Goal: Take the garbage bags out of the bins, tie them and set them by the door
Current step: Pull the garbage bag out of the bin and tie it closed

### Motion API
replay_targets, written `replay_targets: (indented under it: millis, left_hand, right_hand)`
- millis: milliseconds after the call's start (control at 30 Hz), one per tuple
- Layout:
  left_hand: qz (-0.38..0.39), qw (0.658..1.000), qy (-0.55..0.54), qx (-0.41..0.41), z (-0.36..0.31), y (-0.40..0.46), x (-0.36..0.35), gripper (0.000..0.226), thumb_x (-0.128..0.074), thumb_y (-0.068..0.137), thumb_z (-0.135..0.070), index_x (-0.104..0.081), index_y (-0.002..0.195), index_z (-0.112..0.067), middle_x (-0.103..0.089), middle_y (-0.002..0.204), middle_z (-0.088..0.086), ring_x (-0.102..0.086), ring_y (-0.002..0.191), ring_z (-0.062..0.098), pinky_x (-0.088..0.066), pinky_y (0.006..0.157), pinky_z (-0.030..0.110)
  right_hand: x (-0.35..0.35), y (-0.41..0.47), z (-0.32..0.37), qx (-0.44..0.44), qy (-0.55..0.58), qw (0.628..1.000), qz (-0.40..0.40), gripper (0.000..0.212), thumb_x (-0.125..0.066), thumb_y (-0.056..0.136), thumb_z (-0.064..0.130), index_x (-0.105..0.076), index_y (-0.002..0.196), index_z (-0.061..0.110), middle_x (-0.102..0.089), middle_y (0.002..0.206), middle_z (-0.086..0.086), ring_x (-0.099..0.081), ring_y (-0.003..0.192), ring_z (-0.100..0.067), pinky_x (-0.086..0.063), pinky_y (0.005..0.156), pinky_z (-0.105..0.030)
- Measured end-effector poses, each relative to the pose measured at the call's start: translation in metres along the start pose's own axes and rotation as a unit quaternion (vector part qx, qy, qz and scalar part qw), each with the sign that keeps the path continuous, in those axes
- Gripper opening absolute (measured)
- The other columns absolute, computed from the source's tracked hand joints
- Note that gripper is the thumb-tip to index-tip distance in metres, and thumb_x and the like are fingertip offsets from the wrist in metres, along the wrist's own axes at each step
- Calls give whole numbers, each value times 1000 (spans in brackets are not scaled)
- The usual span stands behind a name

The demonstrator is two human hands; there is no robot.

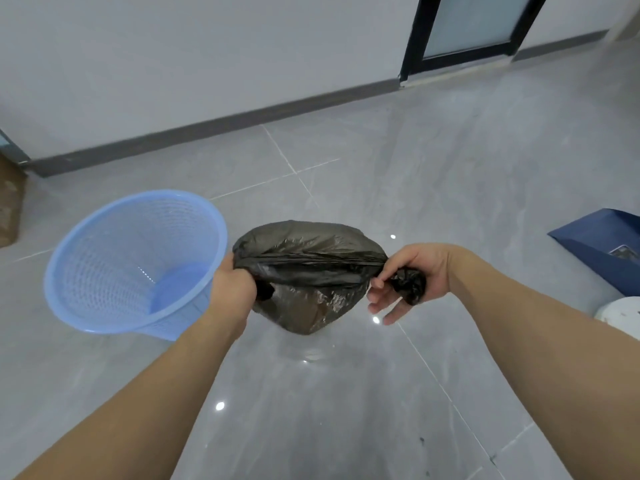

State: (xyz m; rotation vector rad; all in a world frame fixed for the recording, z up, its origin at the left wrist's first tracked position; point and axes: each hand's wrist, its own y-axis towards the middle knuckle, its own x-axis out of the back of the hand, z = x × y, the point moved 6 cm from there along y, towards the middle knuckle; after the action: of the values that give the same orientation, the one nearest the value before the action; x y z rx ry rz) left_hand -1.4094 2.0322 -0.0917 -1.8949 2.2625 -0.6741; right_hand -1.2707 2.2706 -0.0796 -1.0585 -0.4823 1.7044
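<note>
A black garbage bag (308,268) hangs above the grey tiled floor, stretched sideways between both hands. My left hand (231,286) grips the bag's left end in a fist. My right hand (412,277) pinches the bag's bunched right end between thumb and forefinger, with the other fingers spread loosely below. A light blue mesh bin (114,261) stands on the floor just left of my left hand, with no bag in it. A dark-framed glass door (471,27) is in the far wall at the upper right.
A dark blue box (595,244) lies on the floor at the right edge, with a white round object (620,315) below it. A brown mat (10,199) sits at the left edge. A dark skirting board runs along the wall.
</note>
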Motion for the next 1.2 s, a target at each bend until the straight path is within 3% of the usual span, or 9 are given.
replay_targets:
  millis: [133,200,267,400,533,667,867,1067,1200]
  left_hand:
    - [24,964,252,-81,28,-18,8,31,-41,86,1,-56,108,-14,-61,97,3,-56,94,27,-39,77,32]
    - [35,925,364,-106,39,-25,5,20,-41,91,-6,-50,107,-15,-54,92,3,-52,87,28,-37,74,33]
    - [49,877,465,-108,46,-27,-1,7,-39,94,-14,-41,99,-17,-55,88,5,-54,84,31,-39,71,35]
    - [69,861,498,-77,47,-26,-4,8,-41,91,-25,-44,92,-18,-63,89,6,-51,75,25,-44,69,33]
    - [56,803,557,-204,30,-41,-12,22,-39,91,-42,-35,90,-20,-48,65,-4,-45,57,20,-39,56,32]
    - [101,690,644,-316,38,-52,-34,10,-40,89,-27,-41,85,-17,-50,59,-2,-48,42,27,-28,38,27]
    - [189,518,780,-296,54,-70,-74,26,-35,92,-5,-45,115,-10,-62,103,7,-64,86,25,-22,51,30]
    - [276,497,754,-330,47,-90,-92,30,-36,92,-2,-45,121,-6,-64,108,13,-65,89,32,-18,48,29]
    - [269,496,749,-349,33,-88,-84,28,-35,90,-2,-42,116,-10,-64,100,11,-64,80,33,-15,47,30]
  right_hand:
    - [4,6,16,121,204,970,51,1,-64,82,7,-65,81,7,-48,53,5,-50,46,-11,-51,54,-26]
    - [2,10,31,158,269,942,123,4,-64,83,7,-60,83,8,-31,52,8,-29,42,-6,-37,43,-18]
    - [6,18,42,183,283,938,84,7,-60,82,10,-57,76,11,-22,53,9,-18,43,-7,-31,35,-17]
    - [15,31,47,192,306,931,-50,32,-54,84,29,-44,56,19,-11,54,10,-10,43,-8,-21,28,-17]
    - [11,37,47,267,396,878,37,42,-53,89,36,-45,51,18,-32,44,9,-14,42,-5,-28,27,-18]
    - [7,46,42,389,500,767,106,40,-47,96,32,-66,70,9,-73,98,-1,-18,36,-4,-26,29,-15]
    - [-4,60,42,440,547,698,143,29,-47,97,25,-67,83,9,-57,138,-8,-42,39,-8,-28,33,-16]
    - [-9,66,53,439,542,713,69,34,-36,88,-1,-61,101,18,-67,121,-9,-50,48,-8,-30,35,-15]
    - [26,56,56,421,568,707,31,40,-35,81,-1,-57,113,11,-69,75,1,-49,43,-11,-32,33,-18]
